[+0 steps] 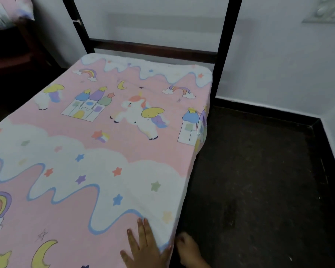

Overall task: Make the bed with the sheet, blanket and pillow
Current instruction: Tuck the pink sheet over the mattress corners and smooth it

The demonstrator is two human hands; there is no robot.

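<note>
The sheet (108,151), seen from the head camera, lies spread flat over the whole top of the bed, from the near edge of the view to the far end, where it reaches just short of the dark bed frame (228,35). It is pink and white, printed with unicorns, castles, rainbows, moons and stars, and it folds down over the bed's right side and its rounded far right corner. The left hand (145,248) rests palm down on the sheet at the near right edge of the bed, its fingers (145,227) straight, slightly spread and pointing toward the far end; it grips nothing. The right hand (190,252) is just beside it to the right, lower, off the bed's side and over the dark floor (259,190). It is blurred and partly cut off by the bottom of the view, so how its fingers lie cannot be told. A pale wall (278,64) stands behind the frame and along the right. At the far left, a pink patterned cloth item (2,12) sits on dark furniture, too blurred to identify.
</note>
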